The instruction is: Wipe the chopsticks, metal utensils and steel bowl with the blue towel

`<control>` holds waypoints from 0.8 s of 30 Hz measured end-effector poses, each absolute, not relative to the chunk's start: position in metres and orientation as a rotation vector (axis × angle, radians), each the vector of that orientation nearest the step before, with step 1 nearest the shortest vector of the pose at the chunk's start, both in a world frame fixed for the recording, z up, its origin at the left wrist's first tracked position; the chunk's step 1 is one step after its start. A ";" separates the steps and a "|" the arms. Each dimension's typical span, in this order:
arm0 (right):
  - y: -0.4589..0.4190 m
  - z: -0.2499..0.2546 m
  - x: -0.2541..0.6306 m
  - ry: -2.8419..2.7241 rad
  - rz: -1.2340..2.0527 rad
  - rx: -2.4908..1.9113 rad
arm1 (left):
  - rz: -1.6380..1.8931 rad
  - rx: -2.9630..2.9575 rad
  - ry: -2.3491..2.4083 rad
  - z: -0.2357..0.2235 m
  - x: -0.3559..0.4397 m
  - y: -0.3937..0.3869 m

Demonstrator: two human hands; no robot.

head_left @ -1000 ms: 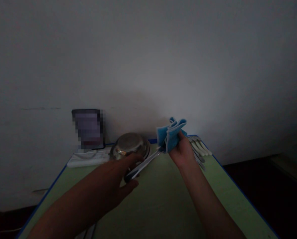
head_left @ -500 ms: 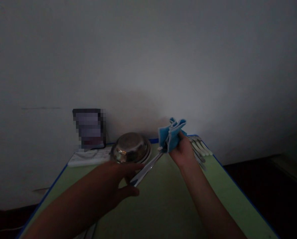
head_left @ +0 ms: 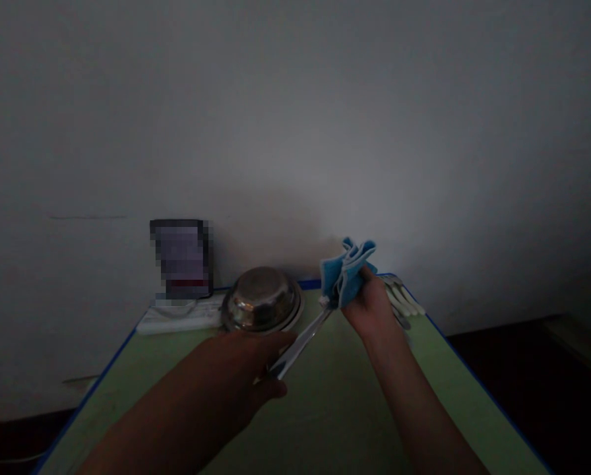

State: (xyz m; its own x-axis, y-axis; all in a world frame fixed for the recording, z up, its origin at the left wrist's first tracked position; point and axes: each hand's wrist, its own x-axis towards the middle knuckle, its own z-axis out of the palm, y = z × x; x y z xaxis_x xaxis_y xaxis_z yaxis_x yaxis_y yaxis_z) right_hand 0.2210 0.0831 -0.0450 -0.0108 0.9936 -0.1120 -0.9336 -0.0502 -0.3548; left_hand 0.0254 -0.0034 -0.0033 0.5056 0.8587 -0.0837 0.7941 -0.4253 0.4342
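Note:
My left hand (head_left: pixel 250 369) is closed on the near end of a shiny metal utensil (head_left: pixel 303 343), thumb below and fingers above. The utensil slants up and right, and its far end is hidden in a folded blue cloth (head_left: pixel 345 274) with pale edges, so I cannot tell its kind. My right hand (head_left: pixel 372 307) is closed round that cloth, pressing it about the utensil's far end. Both hands are above the green tabletop (head_left: pixel 320 409).
An upturned metal bowl (head_left: pixel 262 300) rests at the back, left of the cloth. Left of it stand a blurred dark-framed screen (head_left: pixel 183 257) and a white slab-like object (head_left: pixel 177 320). Several pale-handled pieces of cutlery (head_left: pixel 404 300) lie at the back right. A wall (head_left: pixel 295 132) rises behind.
My left thumb and fingers have drawn closer together on the utensil's near end. Hands, cloth and utensil appear slightly farther right and lower, with the view itself shifting a little.

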 end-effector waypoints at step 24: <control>0.063 -0.055 0.174 -0.257 1.803 -0.531 | 0.148 2.382 1.414 0.000 0.019 -0.003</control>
